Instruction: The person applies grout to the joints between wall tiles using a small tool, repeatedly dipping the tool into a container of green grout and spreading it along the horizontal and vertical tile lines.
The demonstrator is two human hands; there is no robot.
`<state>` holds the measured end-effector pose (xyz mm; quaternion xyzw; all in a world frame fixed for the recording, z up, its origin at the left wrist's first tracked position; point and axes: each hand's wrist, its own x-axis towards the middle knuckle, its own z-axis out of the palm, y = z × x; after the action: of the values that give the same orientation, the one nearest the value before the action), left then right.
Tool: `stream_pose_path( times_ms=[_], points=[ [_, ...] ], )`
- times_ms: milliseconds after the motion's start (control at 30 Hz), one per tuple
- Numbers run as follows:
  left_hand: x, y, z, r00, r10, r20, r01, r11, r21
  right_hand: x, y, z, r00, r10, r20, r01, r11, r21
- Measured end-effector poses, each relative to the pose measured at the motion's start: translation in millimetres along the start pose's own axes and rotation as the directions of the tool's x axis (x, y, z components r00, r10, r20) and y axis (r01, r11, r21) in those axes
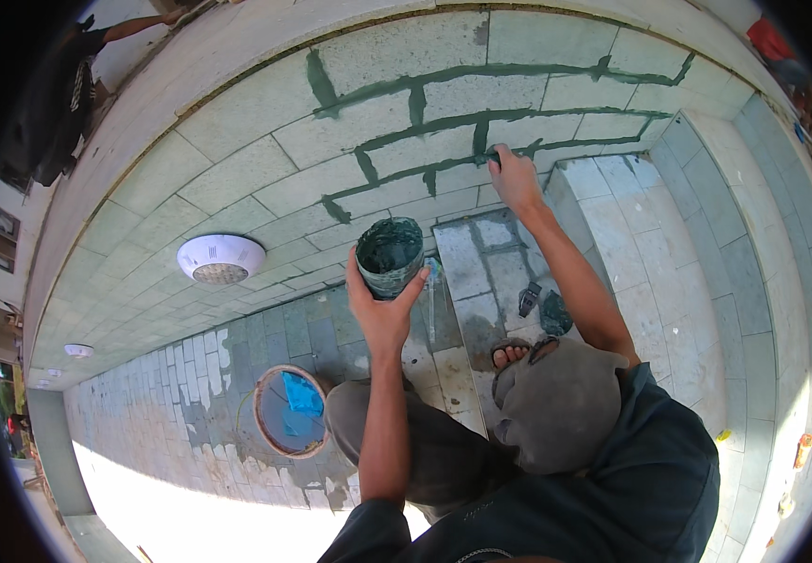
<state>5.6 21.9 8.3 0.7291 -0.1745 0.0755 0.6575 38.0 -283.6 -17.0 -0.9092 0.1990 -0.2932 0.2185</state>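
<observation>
My left hand [380,319] is wrapped round a tub [391,283] with dark green paste inside and smears on its rim. The tub is held up in front of the pale tiled wall [237,178]. Against that wall, at a joint between tiles, my right hand [517,184] is closed with its fingertips at a small dark thing that I cannot make out. Wet green grout [444,122] runs in bands along several joints above and beside the right hand.
A round bucket [263,413] with a blue plastic bag [303,394] stands on the tiled floor. White round lights [220,259] jut from the wall. Steps [612,206] rise at the right. By my foot lie a dark tool [529,299] and a green lump [556,313]. People stand beyond the wall.
</observation>
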Motion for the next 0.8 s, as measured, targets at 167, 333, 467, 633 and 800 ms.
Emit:
stream_pose_path(
  times_ms=[167, 333, 467, 633, 800],
  points=[
    [1, 6, -2, 1.000, 0.007, -0.004, -0.007, 1.000, -0.024, 14, -22, -20, 0.932, -0.080, -0.353, 0.140, 0.979, 0.150],
    [1, 9, 0, 1.000, 0.020, -0.008, -0.020, 1.000, -0.015, 1, 0, 3, 0.922, -0.152, -0.355, 0.188, 0.980, 0.069],
    [2, 7, 0, 1.000, -0.001, -0.009, 0.001, 1.000, -0.012, -28, 18, 36, 0.989, -0.092, -0.113, 0.093, 0.996, 0.011],
    [2, 3, -1, 1.000, 0.022, -0.018, -0.021, 0.998, 0.057, -29, 13, 30, 0.999, 0.045, 0.024, -0.045, 0.999, 0.000],
    [1, -1, -2, 1.000, -0.004, -0.015, 0.003, 1.000, -0.030, 11, -14, -11, 0.981, -0.031, -0.193, 0.050, 0.994, 0.095]
  ],
)
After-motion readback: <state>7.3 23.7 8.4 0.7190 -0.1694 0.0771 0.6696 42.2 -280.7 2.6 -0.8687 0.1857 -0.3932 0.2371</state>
